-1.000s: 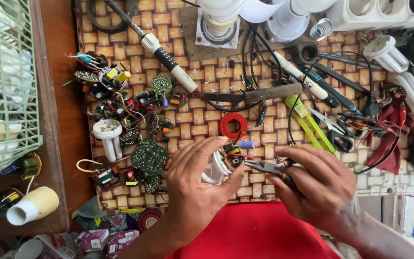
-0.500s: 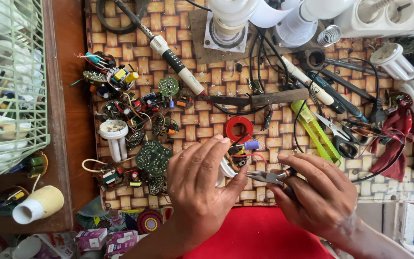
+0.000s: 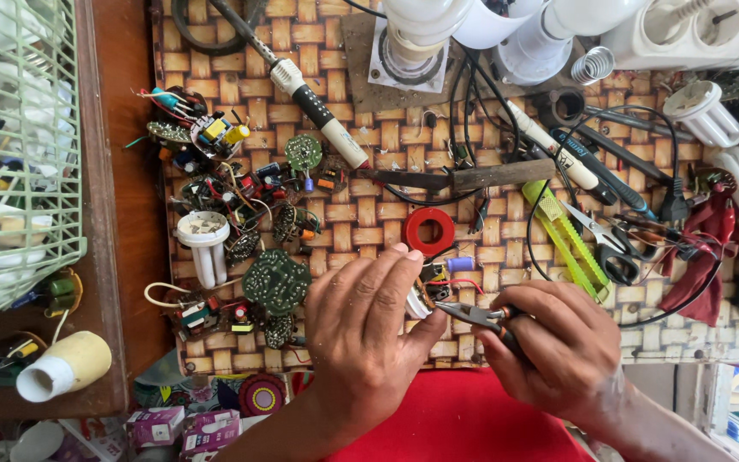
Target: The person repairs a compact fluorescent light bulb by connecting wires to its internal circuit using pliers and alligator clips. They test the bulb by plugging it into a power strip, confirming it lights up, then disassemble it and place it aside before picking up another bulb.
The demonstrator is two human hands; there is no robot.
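At the lower centre of the frame, the left hand (image 3: 369, 342) grips a small lamp base (image 3: 418, 301); its fingers are curled together around the part, which shows only as a white edge with wires between thumb and forefinger. To its right, the right hand (image 3: 558, 351) is closed on the handles of the pliers (image 3: 472, 314). The plier tips point left and meet the lamp base just beside the left thumb. Both hands rest above a red cloth (image 3: 464, 432) at the bottom edge.

Just beyond the fingers lies a red tape ring (image 3: 428, 230) on the woven mat (image 3: 369, 214) covering the counter. Left of the hands lie round green circuit boards (image 3: 276, 281) and a white spiral bulb (image 3: 203, 244). Right of centre lie a yellow-green cutter (image 3: 564, 241) and scissors (image 3: 613, 248). Further up, a soldering iron (image 3: 318, 107) runs diagonally at upper centre. A green wire basket (image 3: 10, 145) occupies the left edge.
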